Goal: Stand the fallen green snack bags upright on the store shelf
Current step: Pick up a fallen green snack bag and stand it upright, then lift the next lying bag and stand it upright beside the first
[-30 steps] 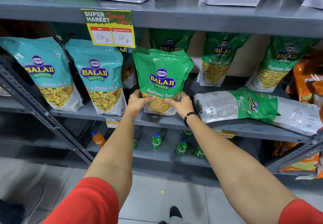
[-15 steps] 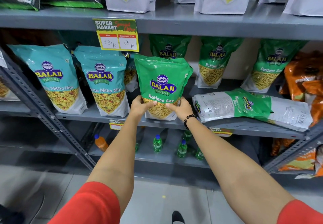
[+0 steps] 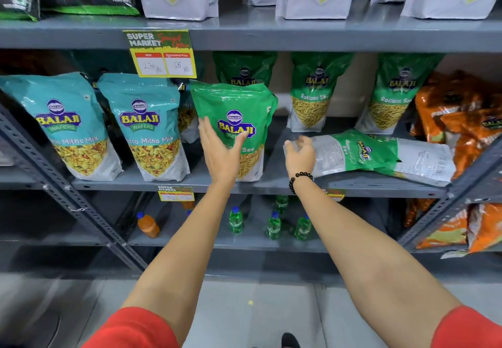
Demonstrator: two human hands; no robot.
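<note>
One green Balaji snack bag (image 3: 236, 103) stands upright at the front of the grey middle shelf (image 3: 271, 185). My left hand (image 3: 220, 152) hovers just in front of its lower half, palm flat, fingers apart, holding nothing. To the right, a second green snack bag (image 3: 380, 154) lies on its side with its back label facing up. My right hand (image 3: 300, 154), a bead bracelet on its wrist, is at this bag's left end with curled fingers; whether it grips is unclear. More green bags (image 3: 315, 95) stand upright in the back row.
Two teal Mitha Mix bags (image 3: 146, 125) stand left of the green ones, orange bags (image 3: 456, 114) to the right. A price tag (image 3: 160, 54) hangs from the shelf above. Diagonal steel braces (image 3: 54, 184) cross both sides. Small bottles (image 3: 273, 225) sit on the lower shelf.
Both hands have let go of the upright green bag's base. My left hand rose and opened in front of it; my right hand moved right to the fallen bag's end.
</note>
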